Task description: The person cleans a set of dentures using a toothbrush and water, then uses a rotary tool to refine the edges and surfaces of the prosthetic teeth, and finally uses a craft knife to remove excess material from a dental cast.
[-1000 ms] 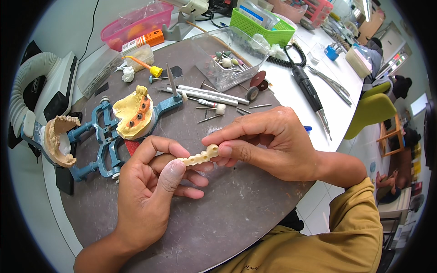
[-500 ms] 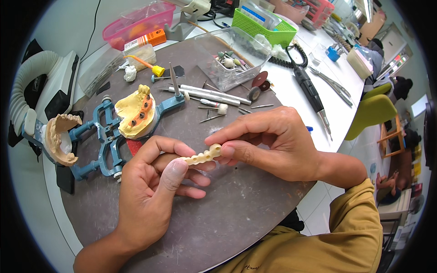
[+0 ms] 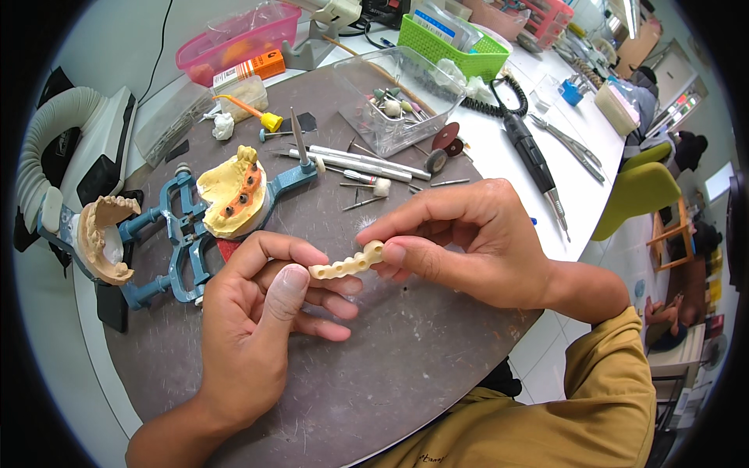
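Observation:
A cream dental bridge [image 3: 346, 265], a row of tooth-shaped units with holes facing up, spans both hands. My right hand [image 3: 484, 249] pinches its right end between thumb and fingers. My left hand [image 3: 253, 335] has curled fingers round the left end, the thumb beside that end, lower fingertips spread beneath. Just beyond stands a blue metal articulator [image 3: 191, 265] bearing a yellow model [image 3: 218, 203] with orange gum and dark posts, and a tan tooth model [image 3: 105, 246] at its left. Small burs [image 3: 363, 201] and silver handled instruments [image 3: 367, 161] lie behind my hands.
Around the grey mat [image 3: 374, 374] are a clear box of burs [image 3: 355, 117], pink container [image 3: 191, 54], green basket [image 3: 476, 61], black handpiece [image 3: 529, 156], pliers [image 3: 569, 148] and suction hose [image 3: 43, 144]. Right of the desk are a green chair [image 3: 640, 187] and other people [image 3: 686, 148].
The bridge and my right hand have risen slightly. My left thumb has drawn back a little to the left, showing more of the bridge's left end.

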### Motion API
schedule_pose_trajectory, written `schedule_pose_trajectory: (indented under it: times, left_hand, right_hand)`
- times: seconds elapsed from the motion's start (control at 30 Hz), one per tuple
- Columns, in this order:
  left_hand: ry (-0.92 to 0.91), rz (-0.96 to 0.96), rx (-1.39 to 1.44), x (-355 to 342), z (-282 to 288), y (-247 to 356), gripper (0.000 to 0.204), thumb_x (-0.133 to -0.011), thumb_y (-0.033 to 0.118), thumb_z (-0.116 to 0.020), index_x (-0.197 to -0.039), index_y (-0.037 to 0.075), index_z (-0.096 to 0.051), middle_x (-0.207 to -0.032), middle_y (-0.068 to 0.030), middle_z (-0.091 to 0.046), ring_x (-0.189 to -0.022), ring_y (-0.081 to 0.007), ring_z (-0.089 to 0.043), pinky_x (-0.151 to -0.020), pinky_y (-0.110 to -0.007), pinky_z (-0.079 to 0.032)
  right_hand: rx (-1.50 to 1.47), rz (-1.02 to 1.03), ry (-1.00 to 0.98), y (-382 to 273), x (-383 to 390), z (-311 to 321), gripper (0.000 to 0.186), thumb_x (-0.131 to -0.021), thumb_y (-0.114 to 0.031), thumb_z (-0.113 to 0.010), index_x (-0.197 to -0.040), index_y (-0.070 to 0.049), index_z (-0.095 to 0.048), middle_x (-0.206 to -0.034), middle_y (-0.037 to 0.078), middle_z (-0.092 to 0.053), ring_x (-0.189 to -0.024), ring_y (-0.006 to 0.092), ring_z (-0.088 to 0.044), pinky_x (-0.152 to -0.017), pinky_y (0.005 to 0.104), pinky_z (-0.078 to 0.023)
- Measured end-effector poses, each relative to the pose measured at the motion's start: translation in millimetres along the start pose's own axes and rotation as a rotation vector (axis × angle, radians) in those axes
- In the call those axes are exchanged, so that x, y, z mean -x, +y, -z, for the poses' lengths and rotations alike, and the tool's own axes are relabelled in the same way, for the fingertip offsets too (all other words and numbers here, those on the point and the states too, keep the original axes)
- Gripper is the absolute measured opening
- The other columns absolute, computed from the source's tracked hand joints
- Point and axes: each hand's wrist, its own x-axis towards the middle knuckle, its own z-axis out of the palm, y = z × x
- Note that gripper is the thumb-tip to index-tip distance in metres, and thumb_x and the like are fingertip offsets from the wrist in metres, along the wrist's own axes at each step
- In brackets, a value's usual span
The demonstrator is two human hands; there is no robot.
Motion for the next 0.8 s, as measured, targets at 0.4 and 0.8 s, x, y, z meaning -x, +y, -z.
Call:
schedule_pose_trajectory:
  times: [0.4,0.8]
  left_hand:
    - [0.014,0.004,-0.010,-0.6,-0.6,0.9,0.020,-0.106,0.022,-0.050,-0.112,0.003,-0.048,-0.097,-0.0177,-0.071,-0.081,-0.0185,-0.072,-0.063,-0.027,-0.062]
    - [0.019,0.009,0.004,-0.4,-0.7,0.8,0.018,-0.105,0.020,-0.052,-0.111,0.004,-0.047,-0.095,-0.0172,-0.070,-0.079,-0.0182,-0.072,-0.063,-0.026,-0.061]
  right_hand:
    - [-0.022,-0.020,0.020,1.5,0.0,-1.3,0.019,-0.094,-0.010,-0.071,-0.106,0.005,-0.073,-0.089,0.010,-0.075,-0.082,0.0098,-0.072,-0.073,0.0231,-0.059]
    - [-0.021,-0.014,-0.007,-1.0,-0.3,-0.8,0.019,-0.094,-0.010,-0.070,-0.106,0.004,-0.072,-0.090,0.010,-0.075,-0.082,0.0094,-0.071,-0.073,0.0227,-0.059]
